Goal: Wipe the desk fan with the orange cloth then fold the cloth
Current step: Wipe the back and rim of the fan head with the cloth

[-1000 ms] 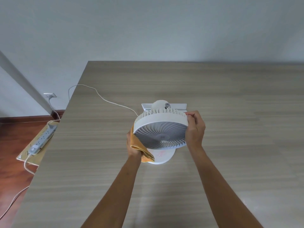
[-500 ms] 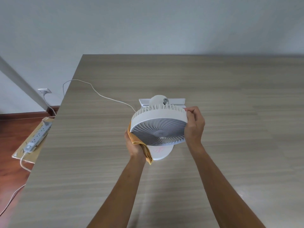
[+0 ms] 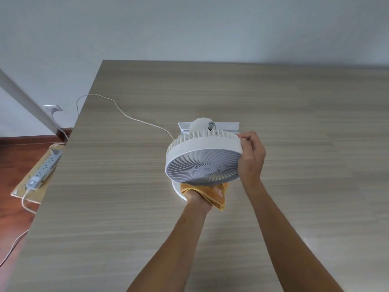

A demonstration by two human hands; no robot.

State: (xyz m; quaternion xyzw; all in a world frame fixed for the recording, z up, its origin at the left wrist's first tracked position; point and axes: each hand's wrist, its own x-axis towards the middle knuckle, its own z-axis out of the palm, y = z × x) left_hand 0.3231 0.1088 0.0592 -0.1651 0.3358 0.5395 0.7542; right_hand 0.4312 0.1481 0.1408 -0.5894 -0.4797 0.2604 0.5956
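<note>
Head view, centre of the frame: we see the white desk fan (image 3: pixel 205 160) standing on the wooden table (image 3: pixel 294 102), its round grille tilted up toward the camera. Our right hand (image 3: pixel 251 158) grips the right edge of the fan's rim, fingers curled over the ribbed housing to steady it. Our left hand (image 3: pixel 199 194), just below the grille, clutches the bunched orange cloth (image 3: pixel 219 197), holding it up against the underside of the head, above the base. Whether the cloth touches the stand itself we cannot tell.

We judge the fan light, rigid plastic, top-heavy on its pivot and apt to tip or swivel under wiping pressure; the solid outer rim is the safer hold, while the thin grille ribs look fragile. The cloth is soft and limp, best gripped as a wad now and by its corners for folding. A white cord (image 3: pixel 126 116) trails toward the upper left.
</note>
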